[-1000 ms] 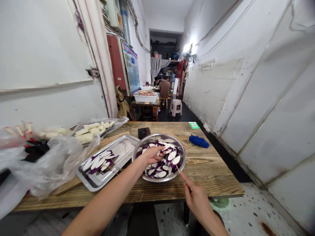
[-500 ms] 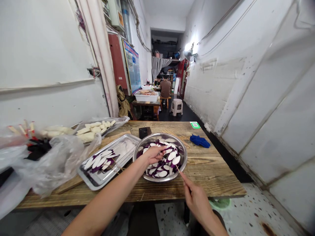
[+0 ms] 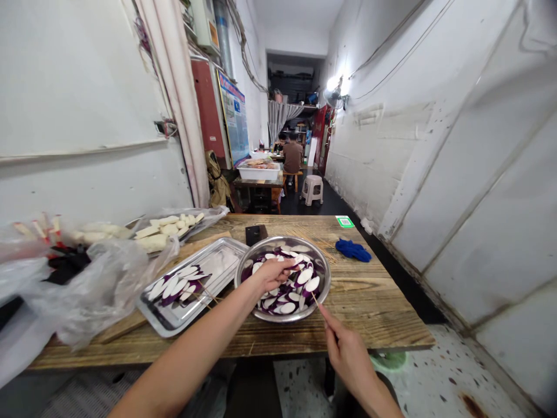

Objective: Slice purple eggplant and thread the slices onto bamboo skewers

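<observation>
A steel bowl (image 3: 327, 278) full of purple-skinned, white-fleshed eggplant slices (image 3: 288, 308) stands on the wooden table before me. Over its middle, my left hand (image 3: 275, 274) pinches an eggplant slice (image 3: 297, 261) between thumb and fingers. At the bowl's near right rim, my right hand (image 3: 348, 342) is closed on the lower end of a thin wooden skewer (image 3: 315, 298). Eggplant slices (image 3: 312, 285) are threaded on the skewer's upper part, inside the bowl. Left of the bowl, a metal tray (image 3: 162, 328) bears skewered eggplant slices (image 3: 174, 287).
Loose skewers (image 3: 311, 237) and a blue cloth (image 3: 353, 250) lie behind and right of the bowl. Plastic bags (image 3: 104, 284) and pale cut pieces (image 3: 167, 229) crowd the table's left. A stool (image 3: 312, 190) and a seated person (image 3: 292, 155) are farther back.
Both hands stay almost in place, with the left hand's fingers shifting very slightly at the slice. The bowl and tray have not moved.
</observation>
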`<action>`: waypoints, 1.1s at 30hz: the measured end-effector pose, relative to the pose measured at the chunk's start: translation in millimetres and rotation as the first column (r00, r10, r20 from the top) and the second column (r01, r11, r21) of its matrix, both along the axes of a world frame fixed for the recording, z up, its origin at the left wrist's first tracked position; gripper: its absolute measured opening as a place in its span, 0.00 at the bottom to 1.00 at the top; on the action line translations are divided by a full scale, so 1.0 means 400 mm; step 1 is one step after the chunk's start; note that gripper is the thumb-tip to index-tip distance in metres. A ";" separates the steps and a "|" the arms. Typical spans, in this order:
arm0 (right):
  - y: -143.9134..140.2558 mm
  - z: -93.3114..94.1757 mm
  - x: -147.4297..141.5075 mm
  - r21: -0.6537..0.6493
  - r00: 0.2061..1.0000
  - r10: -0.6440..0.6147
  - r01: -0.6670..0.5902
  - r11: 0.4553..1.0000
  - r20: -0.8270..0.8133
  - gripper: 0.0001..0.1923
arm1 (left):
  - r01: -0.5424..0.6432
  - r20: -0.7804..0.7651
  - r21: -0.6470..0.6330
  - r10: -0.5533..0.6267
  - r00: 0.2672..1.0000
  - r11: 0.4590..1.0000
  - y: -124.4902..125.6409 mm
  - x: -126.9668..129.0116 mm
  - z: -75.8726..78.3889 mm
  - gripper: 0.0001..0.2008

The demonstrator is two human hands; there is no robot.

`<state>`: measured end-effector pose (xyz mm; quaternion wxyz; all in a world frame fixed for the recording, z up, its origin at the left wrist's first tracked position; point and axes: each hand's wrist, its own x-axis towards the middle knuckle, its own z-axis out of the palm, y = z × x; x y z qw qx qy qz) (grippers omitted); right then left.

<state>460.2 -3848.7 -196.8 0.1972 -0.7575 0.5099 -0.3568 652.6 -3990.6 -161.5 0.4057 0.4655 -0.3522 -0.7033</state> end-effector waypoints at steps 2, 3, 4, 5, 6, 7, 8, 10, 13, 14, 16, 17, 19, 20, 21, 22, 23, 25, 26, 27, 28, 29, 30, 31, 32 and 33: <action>0.000 0.000 0.000 -0.004 1.000 -0.001 0.001 1.000 -0.004 0.23 | -0.026 0.005 0.006 0.026 1.000 1.000 0.002 -0.001 0.002 0.09; 0.001 -0.001 0.000 -0.007 1.000 0.000 0.000 1.000 0.000 0.23 | -0.039 0.001 0.012 0.039 0.999 0.999 0.002 -0.001 0.003 0.09; 0.000 -0.002 -0.001 -0.011 1.000 0.001 -0.001 1.000 0.005 0.23 | -0.049 -0.010 0.020 0.049 0.999 0.999 0.002 0.000 0.003 0.09; 0.000 -0.003 -0.001 -0.014 1.000 0.004 -0.003 1.000 0.009 0.23 | -0.051 -0.025 0.029 0.052 0.998 0.998 0.002 0.001 0.002 0.09; 0.000 -0.005 0.000 -0.015 1.000 0.006 -0.006 1.000 0.010 0.23 | -0.049 -0.042 0.038 0.051 0.998 0.998 0.002 0.002 0.002 0.08; -0.001 -0.006 0.000 -0.015 1.000 0.008 -0.008 1.000 0.009 0.22 | -0.046 -0.057 0.047 0.049 0.997 0.998 0.002 0.003 0.003 0.07; -0.001 -0.007 0.000 -0.014 1.000 0.010 -0.009 1.000 0.008 0.22 | -0.045 -0.067 0.057 0.049 0.997 0.997 0.002 0.004 0.003 0.07; -0.003 -0.010 0.002 -0.013 1.000 0.012 -0.012 1.000 0.013 0.22 | -0.045 -0.071 0.078 0.050 0.996 0.996 0.003 0.004 0.006 0.06; -0.004 -0.011 0.004 -0.011 1.000 0.012 -0.011 1.000 0.021 0.22 | -0.048 -0.063 0.094 0.054 0.997 0.994 0.007 0.004 0.013 0.05; -0.004 -0.011 0.004 -0.008 1.000 0.011 -0.011 1.000 0.016 0.22 | -0.049 -0.059 0.096 0.055 0.997 0.994 0.008 0.004 0.014 0.05; -0.004 -0.011 0.005 0.002 1.000 0.007 -0.007 1.000 0.001 0.22 | -0.052 -0.054 0.095 0.057 0.997 0.994 0.009 0.004 0.016 0.04; -0.003 -0.011 0.005 0.007 1.000 0.007 -0.007 1.000 -0.005 0.22 | -0.055 -0.052 0.092 0.060 0.997 0.994 0.009 0.004 0.017 0.04; -0.003 -0.010 0.005 0.012 1.000 0.011 -0.011 1.000 -0.005 0.23 | -0.059 -0.047 0.085 0.063 0.997 0.995 0.010 0.004 0.017 0.05; -0.002 -0.009 0.005 0.011 1.000 0.014 -0.014 1.000 0.001 0.23 | -0.059 -0.044 0.083 0.063 0.997 0.995 0.011 0.004 0.018 0.05; -0.002 -0.007 0.005 0.010 1.000 0.017 -0.017 1.000 0.008 0.22 | -0.061 -0.040 0.079 0.065 0.997 0.995 0.012 0.003 0.018 0.05; -0.001 -0.006 0.005 0.011 1.000 0.022 -0.022 1.000 0.013 0.22 | -0.065 -0.034 0.074 0.068 0.997 0.995 0.013 0.002 0.019 0.06; -0.001 -0.004 0.005 0.013 1.000 0.025 -0.025 1.000 0.015 0.22 | -0.069 -0.027 0.068 0.071 0.997 0.995 0.015 0.001 0.021 0.06; 0.000 0.001 0.004 0.018 1.000 0.026 -0.026 0.999 0.003 0.23 | -0.078 -0.008 0.048 0.079 0.997 0.996 0.018 -0.003 0.023 0.06; 0.000 0.003 0.004 0.022 1.000 0.025 -0.025 0.999 -0.010 0.23 | -0.079 0.003 0.039 0.079 0.997 0.996 0.019 -0.004 0.024 0.07; -0.001 0.005 0.003 0.023 0.999 0.021 -0.020 1.000 -0.026 0.23 | -0.078 0.014 0.031 0.078 0.997 0.996 0.020 -0.006 0.024 0.07; -0.001 0.007 0.003 0.024 0.999 0.016 -0.015 1.000 -0.042 0.23 | -0.075 0.024 0.025 0.074 0.997 0.997 0.020 -0.007 0.024 0.08; -0.002 0.009 0.003 0.023 0.998 0.011 -0.010 1.000 -0.058 0.23 | -0.073 0.031 0.020 0.073 0.997 0.997 0.020 -0.008 0.024 0.09; -0.002 0.011 0.003 0.022 0.997 0.009 -0.007 1.000 -0.071 0.23 | -0.073 0.037 0.015 0.073 0.997 0.997 0.020 -0.009 0.023 0.09; -0.003 0.012 0.003 0.021 0.997 0.006 -0.005 1.000 -0.083 0.23 | -0.073 0.041 0.012 0.072 0.997 0.997 0.020 -0.009 0.023 0.10; -0.004 0.014 0.003 0.021 0.996 0.006 -0.004 1.000 -0.094 0.23 | -0.073 0.043 0.010 0.073 0.996 0.997 0.020 -0.009 0.022 0.10; -0.004 0.016 0.003 0.022 0.995 0.005 -0.003 1.000 -0.104 0.23 | -0.073 0.045 0.009 0.073 0.996 0.997 0.020 -0.010 0.022 0.10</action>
